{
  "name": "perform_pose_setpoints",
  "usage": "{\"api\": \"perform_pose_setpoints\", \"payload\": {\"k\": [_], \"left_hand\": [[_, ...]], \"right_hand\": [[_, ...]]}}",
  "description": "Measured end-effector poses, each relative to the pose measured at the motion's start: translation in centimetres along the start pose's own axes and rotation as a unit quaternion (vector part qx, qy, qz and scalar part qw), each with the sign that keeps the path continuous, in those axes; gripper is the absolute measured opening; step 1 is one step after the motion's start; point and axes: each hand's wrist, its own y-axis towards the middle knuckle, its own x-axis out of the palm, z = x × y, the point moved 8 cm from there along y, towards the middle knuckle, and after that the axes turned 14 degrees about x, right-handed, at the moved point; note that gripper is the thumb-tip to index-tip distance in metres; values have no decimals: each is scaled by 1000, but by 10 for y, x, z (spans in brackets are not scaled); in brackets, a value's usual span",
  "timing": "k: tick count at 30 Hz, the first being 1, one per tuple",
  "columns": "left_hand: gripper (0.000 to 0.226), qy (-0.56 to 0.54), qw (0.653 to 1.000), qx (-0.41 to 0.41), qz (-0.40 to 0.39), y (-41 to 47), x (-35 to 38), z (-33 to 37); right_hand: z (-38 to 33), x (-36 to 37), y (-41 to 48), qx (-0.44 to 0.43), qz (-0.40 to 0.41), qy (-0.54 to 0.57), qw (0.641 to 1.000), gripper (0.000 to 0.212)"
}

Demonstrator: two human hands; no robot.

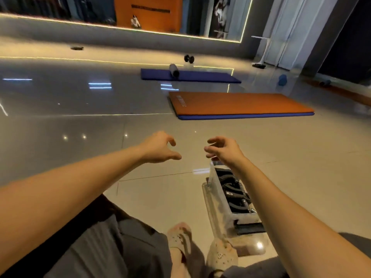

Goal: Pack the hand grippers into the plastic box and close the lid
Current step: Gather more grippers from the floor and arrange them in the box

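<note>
The left hand (160, 148) and right hand (224, 150) are hovering with fingers loosely spread, holding nothing, while the clear plastic box (219, 198) is sitting on the floor (160, 187) under the right forearm, hand grippers (230, 192) lying inside, probably stiff, slick-walled and best gripped by both long rims

- Dim, warm indoor light; picture soft all over.
- Glossy floor (80, 109) mirrors ceiling lamps as pale bars and small bright dots.
- LED strip (140, 30) glows along the mirror (60, 9) edge.
- Wide-angle bend: straight lines tilt and bow toward the edges.
- Right hand (224, 149) fingertips slightly smeared.
</note>
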Motion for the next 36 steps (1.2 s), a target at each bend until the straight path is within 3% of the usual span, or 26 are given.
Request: {"api": "perform_pose_setpoints", "payload": {"k": [5, 13, 18, 25, 36], "left_hand": [[53, 43, 996, -78, -2, -116, -85, -69], [40, 12, 967, -240, 85, -309, -161, -212], [43, 19, 923, -359, 140, -449, -186, -310], [30, 15, 846, -476, 242, -639, -207, -402], [41, -12, 773, -590, 233, -745, -188, -543]], "right_hand": [[-75, 114, -33, -52, -85, 8, 995, 29], [-158, 345, -77, -123, -226, -57, 965, 26], [-202, 502, -103, -166, -305, -120, 930, 25], [-255, 687, -160, -241, -386, -202, 867, 24], [-285, 917, -126, -267, -427, -263, 823, 28]]}}
